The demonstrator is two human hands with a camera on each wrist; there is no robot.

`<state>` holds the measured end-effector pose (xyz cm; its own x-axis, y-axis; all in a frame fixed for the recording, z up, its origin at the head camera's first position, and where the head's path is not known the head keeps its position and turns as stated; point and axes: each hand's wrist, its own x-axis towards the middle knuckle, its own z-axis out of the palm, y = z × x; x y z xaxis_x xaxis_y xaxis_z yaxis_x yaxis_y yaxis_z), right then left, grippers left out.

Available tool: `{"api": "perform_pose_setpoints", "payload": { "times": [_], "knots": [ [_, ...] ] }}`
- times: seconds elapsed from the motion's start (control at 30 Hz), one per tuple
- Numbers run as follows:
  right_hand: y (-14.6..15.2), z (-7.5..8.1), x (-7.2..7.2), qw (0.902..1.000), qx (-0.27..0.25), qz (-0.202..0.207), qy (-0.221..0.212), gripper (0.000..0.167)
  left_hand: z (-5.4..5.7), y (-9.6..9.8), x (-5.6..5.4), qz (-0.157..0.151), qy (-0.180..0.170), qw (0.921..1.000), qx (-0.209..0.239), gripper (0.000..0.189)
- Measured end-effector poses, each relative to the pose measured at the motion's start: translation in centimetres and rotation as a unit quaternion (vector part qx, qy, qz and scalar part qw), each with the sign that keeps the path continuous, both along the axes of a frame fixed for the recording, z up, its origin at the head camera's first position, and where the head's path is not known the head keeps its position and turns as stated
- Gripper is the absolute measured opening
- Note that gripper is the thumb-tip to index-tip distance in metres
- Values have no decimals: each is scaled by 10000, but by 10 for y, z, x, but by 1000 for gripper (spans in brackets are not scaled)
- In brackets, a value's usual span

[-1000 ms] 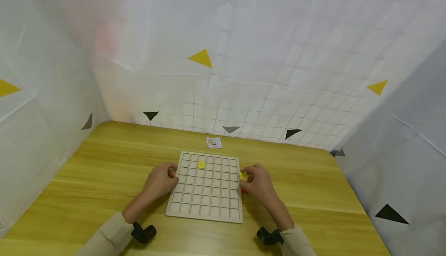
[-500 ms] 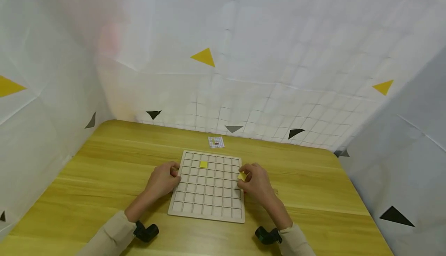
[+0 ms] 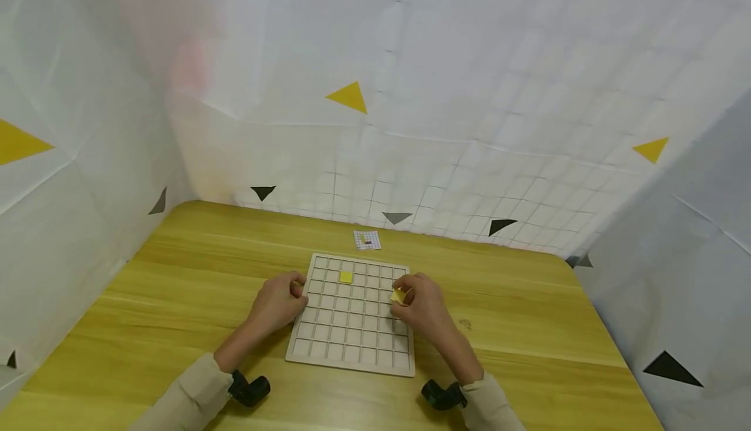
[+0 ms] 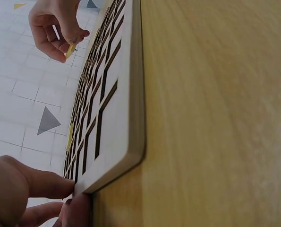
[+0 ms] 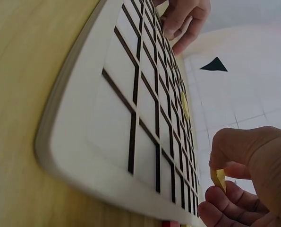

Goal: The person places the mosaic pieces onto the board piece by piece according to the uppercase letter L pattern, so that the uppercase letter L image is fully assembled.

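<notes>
A pale wooden grid board (image 3: pixel 351 336) lies on the table, with one yellow square tile (image 3: pixel 346 277) set in a cell near its far side. At the board's left edge my left hand (image 3: pixel 274 303) pinches the rim, as the left wrist view shows with the thumb (image 4: pixel 50 184) on it. Over the board's right side, my right hand (image 3: pixel 425 307) pinches a second yellow tile (image 3: pixel 398 296) between thumb and fingers. That tile (image 5: pixel 218 178) is tilted and clear of the board surface in the right wrist view.
A small printed card (image 3: pixel 367 240) with a coloured grid pattern lies beyond the board. Beside the board's right edge sits a red piece (image 5: pixel 170 223), partly cut off, with a bit of yellow next to it. White sheeting (image 3: pixel 446 92) with triangles surrounds the wooden table (image 3: pixel 528 313).
My right hand has carried the yellow tile leftward, from beside the board to over its right columns. The left hand has stayed at the left edge. The head view has shifted slightly.
</notes>
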<state>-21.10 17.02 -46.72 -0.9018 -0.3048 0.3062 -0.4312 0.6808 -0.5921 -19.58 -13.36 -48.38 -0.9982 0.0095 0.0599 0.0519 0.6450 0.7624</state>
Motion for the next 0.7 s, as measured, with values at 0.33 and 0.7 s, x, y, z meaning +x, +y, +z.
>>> {"api": "perform_pose_setpoints", "payload": {
  "times": [0.33,0.7],
  "knots": [
    [-14,2,-1,9995,-131,212,-166,29,0,1,-1,5,21,10000,-92,32],
    [-23,2,-3,9985,-97,479,-253,29,1,0,0,8,-20,10000,-34,32]
  ]
}}
